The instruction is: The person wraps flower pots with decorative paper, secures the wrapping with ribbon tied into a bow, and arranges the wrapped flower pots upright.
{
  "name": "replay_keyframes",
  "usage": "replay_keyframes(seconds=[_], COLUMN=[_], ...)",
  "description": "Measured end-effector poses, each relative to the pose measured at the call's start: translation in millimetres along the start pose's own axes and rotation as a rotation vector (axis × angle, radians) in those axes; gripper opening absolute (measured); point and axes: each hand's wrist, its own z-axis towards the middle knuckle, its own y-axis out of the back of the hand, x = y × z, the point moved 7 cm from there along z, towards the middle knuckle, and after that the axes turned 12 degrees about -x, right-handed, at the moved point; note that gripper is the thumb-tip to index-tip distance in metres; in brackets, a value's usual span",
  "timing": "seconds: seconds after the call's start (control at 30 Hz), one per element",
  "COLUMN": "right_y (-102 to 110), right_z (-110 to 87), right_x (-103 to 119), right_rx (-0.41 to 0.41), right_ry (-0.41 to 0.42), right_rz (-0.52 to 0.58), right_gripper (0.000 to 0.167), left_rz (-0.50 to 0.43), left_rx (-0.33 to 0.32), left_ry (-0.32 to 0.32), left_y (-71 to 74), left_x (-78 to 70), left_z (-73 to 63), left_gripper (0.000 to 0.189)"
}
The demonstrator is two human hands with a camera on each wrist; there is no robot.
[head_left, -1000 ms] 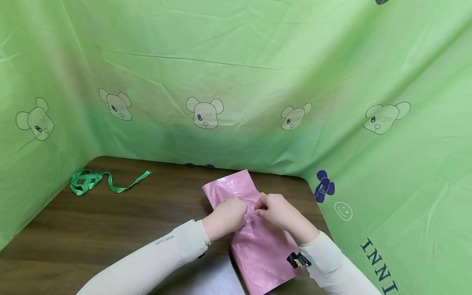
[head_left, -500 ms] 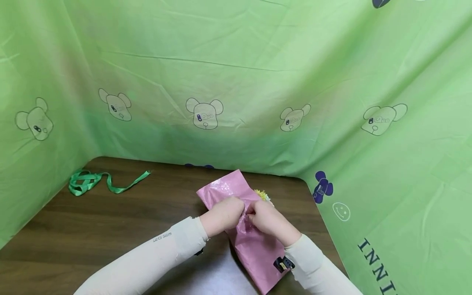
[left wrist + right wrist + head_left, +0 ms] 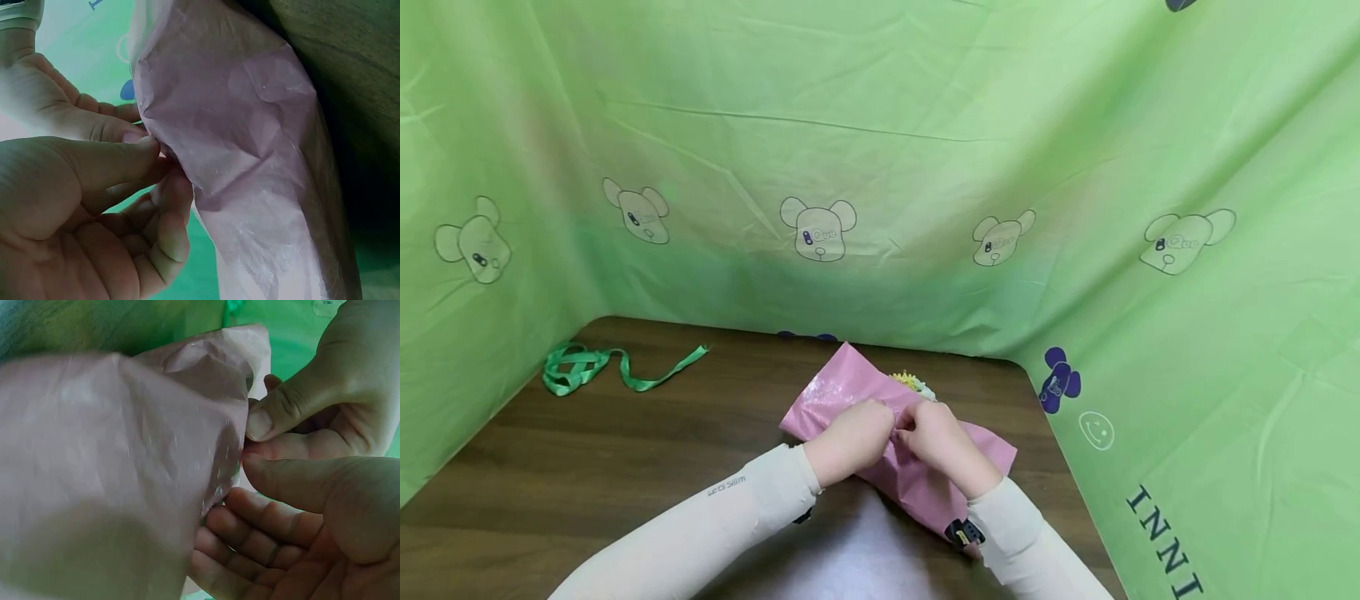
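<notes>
A shiny, wrinkled pink wrapping sheet (image 3: 827, 392) sits right of centre in the head view. My left hand (image 3: 853, 437) pinches its gathered edge between thumb and fingers. Close beside it, my right hand (image 3: 936, 442) pinches the same edge, the two hands almost meeting. Yellow and pale flowers (image 3: 913, 382) show just past the far edge of the sheet; the rest of them is hidden. In the left wrist view the thumb of my left hand (image 3: 81, 200) presses on the pink sheet (image 3: 231, 144). Folds of it rise beside my right hand (image 3: 306, 519) in the right wrist view.
A loose green ribbon (image 3: 576, 367) lies coiled at the back left of the brown wooden table (image 3: 587, 467). Green printed fabric (image 3: 880, 142) hangs around the back and sides. A pale, whitish patch (image 3: 865, 550) shows on the tabletop at the front.
The pink sheet has turned and shifted left, its near end swinging up to the right. More of the flowers shows. My right hand has moved left, close against the left hand.
</notes>
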Motion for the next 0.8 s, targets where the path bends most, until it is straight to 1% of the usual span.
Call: replay_keyframes(seconds=[0.17, 0.23, 0.33, 0.5, 0.6, 0.7, 0.8], right_y=[-4, -4, -4, -4, -5, -4, -5], right_z=[-0.5, -0.9, -2.0, -4.9, -8.5, -13.4, -17.4], right_x=[2, 3, 2, 4, 9, 16, 20], right_rx=[-0.021, -0.029, -0.048, -0.105, -0.157, -0.226, -0.275], right_ry=[0.033, 0.047, 0.05, 0.09, 0.14, 0.197, 0.224], right_rz=[0.006, 0.01, 0.022, 0.031, 0.002, -0.059, -0.109], right_gripper=[0.011, 0.008, 0.006, 0.006, 0.006, 0.005, 0.004], left_rz=[0.014, 0.029, 0.055, 0.052, 0.045, 0.033, 0.012], left_rx=[-0.037, -0.055, -0.075, -0.088, -0.103, -0.121, -0.114], left_ry=[0.055, 0.062, 0.053, 0.056, 0.05, 0.045, 0.062], left_y=[-0.9, 0.2, 0.3, -1.5, -2.4, -2.9, -4.1], left_x=[3.9, 4.9, 5.9, 8.1, 8.2, 7.8, 8.3], left_z=[-2.2, -2.7, -3.4, -6.1, -7.7, -9.3, -11.5], left_gripper=[0.017, 0.016, 0.015, 0.013, 0.012, 0.016, 0.021])
